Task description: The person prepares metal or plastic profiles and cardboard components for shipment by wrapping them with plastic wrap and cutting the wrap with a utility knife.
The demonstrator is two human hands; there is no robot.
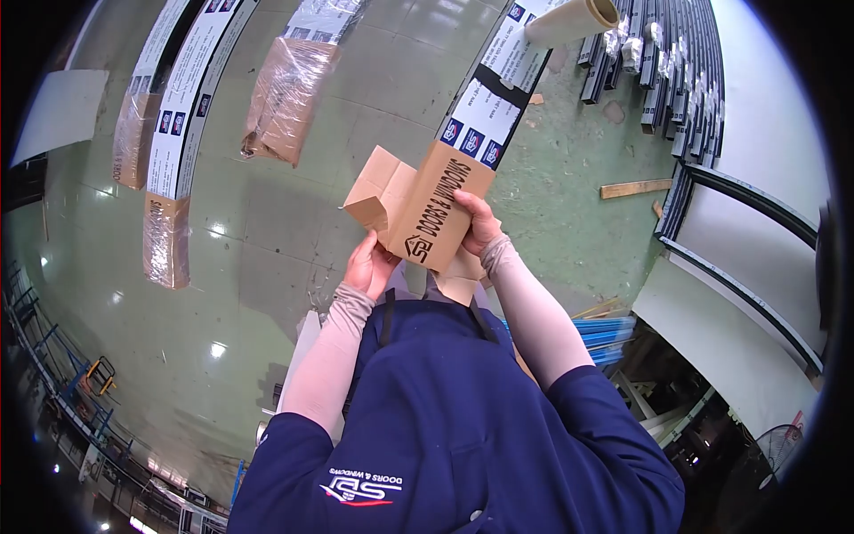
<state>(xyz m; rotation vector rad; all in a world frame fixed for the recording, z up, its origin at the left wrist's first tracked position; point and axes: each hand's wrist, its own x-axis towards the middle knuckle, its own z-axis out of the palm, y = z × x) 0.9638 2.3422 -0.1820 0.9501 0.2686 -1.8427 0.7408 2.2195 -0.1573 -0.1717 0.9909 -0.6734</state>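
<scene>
A brown cardboard box [438, 203] printed "DOORS & WINDOWS" covers the near end of a long bundle [481, 117] wrapped in white and black printed film. Its flaps [381, 183] stick out on the left, and another flap [460, 278] hangs at the near end. My left hand [370, 264] is closed at the box's lower left corner, by the folded flap; its fingertips are partly hidden. On the right edge, my right hand [479, 222] grips the box, thumb on the printed face and other fingers out of sight.
A roll of clear film [572, 21] lies on the bundle's far part. Wrapped bundles with cardboard ends [166, 240] stand at the left, another [286, 107] nearer the middle. Dark profiles [663, 76] are stacked at upper right, near a wooden strip [635, 189] on the green floor.
</scene>
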